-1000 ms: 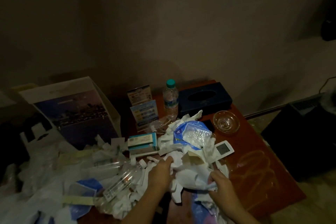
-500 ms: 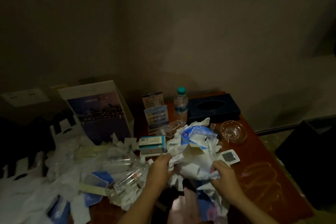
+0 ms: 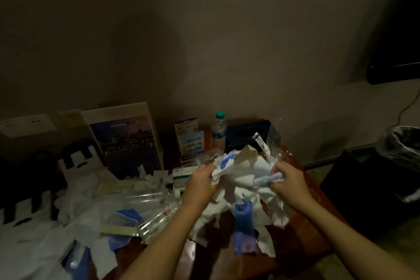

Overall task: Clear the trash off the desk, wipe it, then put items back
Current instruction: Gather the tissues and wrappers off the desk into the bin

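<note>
A bundle of crumpled white paper and wrappers [image 3: 244, 174] is lifted above the reddish wooden desk [image 3: 297, 232]. My left hand [image 3: 201, 183] grips its left side and my right hand [image 3: 288, 183] grips its right side. A blue packet [image 3: 243, 216] and torn paper strips hang from the bundle's underside, and clear plastic [image 3: 273, 141] sticks up behind it. More trash [image 3: 95, 207], white paper, clear plastic packaging and blue scraps, covers the desk's left part.
At the desk's back stand a water bottle [image 3: 218, 130], card stands [image 3: 189, 141], a dark tissue box [image 3: 246, 134], a small carton [image 3: 181, 175] and a leaning picture board [image 3: 127, 138]. A lined bin [image 3: 402, 143] sits at the far right beside a dark cabinet [image 3: 372, 191].
Both hands have raised the gathered bundle of paper off the desk and squeezed it tighter. The view has shifted, bringing the bin into sight at the right.
</note>
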`<state>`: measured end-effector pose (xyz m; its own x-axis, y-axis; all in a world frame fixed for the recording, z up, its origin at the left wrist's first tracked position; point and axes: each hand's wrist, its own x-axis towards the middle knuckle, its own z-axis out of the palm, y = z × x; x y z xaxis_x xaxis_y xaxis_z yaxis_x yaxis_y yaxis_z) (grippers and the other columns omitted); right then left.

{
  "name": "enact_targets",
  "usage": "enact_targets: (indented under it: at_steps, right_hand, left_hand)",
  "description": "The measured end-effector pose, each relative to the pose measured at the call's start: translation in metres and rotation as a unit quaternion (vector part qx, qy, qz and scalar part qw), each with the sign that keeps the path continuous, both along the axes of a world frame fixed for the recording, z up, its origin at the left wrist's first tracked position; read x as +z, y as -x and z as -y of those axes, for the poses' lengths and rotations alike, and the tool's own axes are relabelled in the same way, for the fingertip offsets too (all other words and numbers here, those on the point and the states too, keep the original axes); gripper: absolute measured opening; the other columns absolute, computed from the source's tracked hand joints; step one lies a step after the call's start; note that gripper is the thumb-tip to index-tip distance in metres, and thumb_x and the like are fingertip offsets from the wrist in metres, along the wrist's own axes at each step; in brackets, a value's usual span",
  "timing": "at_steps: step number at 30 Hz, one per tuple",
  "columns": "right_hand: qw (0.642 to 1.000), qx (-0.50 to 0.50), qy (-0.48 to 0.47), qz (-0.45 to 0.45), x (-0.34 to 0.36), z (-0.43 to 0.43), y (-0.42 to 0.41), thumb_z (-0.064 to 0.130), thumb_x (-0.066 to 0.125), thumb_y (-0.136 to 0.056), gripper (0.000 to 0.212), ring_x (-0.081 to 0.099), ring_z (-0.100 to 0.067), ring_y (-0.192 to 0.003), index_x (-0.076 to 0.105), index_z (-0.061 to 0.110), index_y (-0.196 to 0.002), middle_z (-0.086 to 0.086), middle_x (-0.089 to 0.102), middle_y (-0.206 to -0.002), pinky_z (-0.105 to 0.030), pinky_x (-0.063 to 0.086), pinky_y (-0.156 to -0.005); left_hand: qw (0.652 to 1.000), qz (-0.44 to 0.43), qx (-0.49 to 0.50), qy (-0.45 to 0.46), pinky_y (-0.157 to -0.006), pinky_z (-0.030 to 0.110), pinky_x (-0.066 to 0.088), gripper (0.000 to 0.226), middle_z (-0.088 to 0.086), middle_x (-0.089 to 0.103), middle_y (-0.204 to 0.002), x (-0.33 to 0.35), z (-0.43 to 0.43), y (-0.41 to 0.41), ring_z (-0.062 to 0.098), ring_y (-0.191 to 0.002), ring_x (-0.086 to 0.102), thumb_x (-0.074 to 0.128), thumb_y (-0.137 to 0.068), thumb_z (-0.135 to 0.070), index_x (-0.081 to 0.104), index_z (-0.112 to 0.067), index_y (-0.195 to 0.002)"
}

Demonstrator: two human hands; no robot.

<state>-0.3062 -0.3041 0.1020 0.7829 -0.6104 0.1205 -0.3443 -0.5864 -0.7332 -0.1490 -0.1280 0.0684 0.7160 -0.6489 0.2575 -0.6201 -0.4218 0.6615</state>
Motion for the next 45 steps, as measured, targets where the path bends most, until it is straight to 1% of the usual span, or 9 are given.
enact_targets:
  at_steps: [6,16,18,20,25,29,32,40,45]
  right_hand:
    - [1.0,-0.023,0.021,0.005,0.025,0.009,0.025,-0.007,0.066,-0.072,0.021,0.044,-0.01,-0.061,0.053,0.008,-0.065,0.0,0.051,-0.072,-0.008,0.037,-0.052]
    - [0.999,-0.035,-0.009,-0.001,0.02,0.067,0.086,-0.01,0.066,-0.074,0.028,0.045,-0.007,-0.065,0.05,0.011,-0.065,0.001,0.05,-0.075,-0.002,0.037,-0.054]
    - [0.999,-0.033,-0.008,0.003,0.02,0.094,0.104,-0.01,0.066,-0.073,0.029,0.045,-0.008,-0.065,0.049,0.012,-0.064,0.001,0.05,-0.074,-0.004,0.038,-0.056]
    - [0.999,-0.033,-0.007,0.003,0.022,0.128,0.125,-0.009,0.066,-0.073,0.03,0.045,-0.009,-0.065,0.049,0.013,-0.064,0.001,0.05,-0.074,-0.006,0.038,-0.054]
    - [0.999,-0.05,-0.006,0.0,0.024,0.218,0.185,-0.004,0.067,-0.075,0.032,0.049,-0.015,-0.069,0.047,0.018,-0.061,-0.004,0.053,-0.078,-0.015,0.036,-0.056]
    - [0.996,-0.083,-0.021,0.006,0.022,0.279,0.234,-0.004,0.066,-0.076,0.027,0.049,-0.013,-0.068,0.05,0.014,-0.063,-0.002,0.052,-0.078,-0.011,0.037,-0.055]
    - [0.994,-0.11,-0.021,0.0,0.016,0.318,0.268,-0.008,0.065,-0.072,0.034,0.046,-0.009,-0.065,0.047,0.019,-0.06,-0.001,0.05,-0.075,-0.006,0.038,-0.055]
    - [0.985,-0.174,-0.017,-0.002,-0.003,0.429,0.333,-0.008,0.065,-0.071,0.041,0.047,-0.014,-0.069,0.045,0.026,-0.061,0.001,0.05,-0.073,-0.016,0.034,-0.057]
    - [0.981,-0.193,0.007,-0.021,-0.027,0.519,0.358,-0.01,0.065,-0.067,0.036,0.048,-0.018,-0.07,0.047,0.021,-0.064,-0.007,0.054,-0.076,-0.014,0.033,-0.056]
  left_hand:
    - [0.999,0.043,-0.014,-0.005,-0.068,0.026,0.038,0.011,0.006,0.058,-0.09,0.03,0.021,0.016,0.02,-0.084,0.055,0.065,-0.085,-0.017,0.065,-0.01,-0.094]
    - [0.997,0.05,-0.04,-0.05,-0.074,0.024,0.038,0.016,0.007,0.061,-0.102,0.03,0.09,0.076,0.022,-0.097,0.057,0.064,-0.086,-0.017,0.065,-0.01,-0.1]
    - [0.997,0.036,-0.037,-0.051,-0.079,0.031,0.045,0.012,0.01,0.062,-0.101,0.028,0.12,0.093,0.026,-0.101,0.058,0.064,-0.086,-0.017,0.064,-0.008,-0.094]
    - [0.998,0.031,-0.035,-0.05,-0.076,0.029,0.044,0.011,0.009,0.062,-0.098,0.03,0.155,0.115,0.025,-0.101,0.058,0.064,-0.087,-0.018,0.064,-0.009,-0.093]
    - [0.998,0.04,-0.039,-0.038,-0.064,0.026,0.036,0.01,0.001,0.055,-0.086,0.036,0.249,0.174,0.017,-0.078,0.052,0.063,-0.086,-0.022,0.064,-0.012,-0.088]
    - [0.995,0.035,-0.076,-0.052,-0.062,0.027,0.037,0.007,-0.001,0.053,-0.084,0.031,0.32,0.215,0.021,-0.078,0.055,0.065,-0.084,-0.02,0.062,-0.014,-0.085]
    - [0.993,0.039,-0.1,-0.056,-0.059,0.028,0.033,0.007,0.0,0.053,-0.081,0.028,0.366,0.241,0.021,-0.074,0.053,0.065,-0.083,-0.018,0.06,-0.013,-0.081]
    - [0.982,0.003,-0.182,-0.057,-0.061,0.022,0.036,0.009,-0.003,0.054,-0.085,0.015,0.505,0.294,0.014,-0.076,0.052,0.063,-0.089,-0.023,0.064,-0.014,-0.088]
    - [0.974,-0.027,-0.212,-0.073,-0.072,0.03,0.048,0.011,0.001,0.057,-0.09,-0.005,0.607,0.316,0.017,-0.081,0.056,0.062,-0.089,-0.023,0.064,-0.012,-0.089]
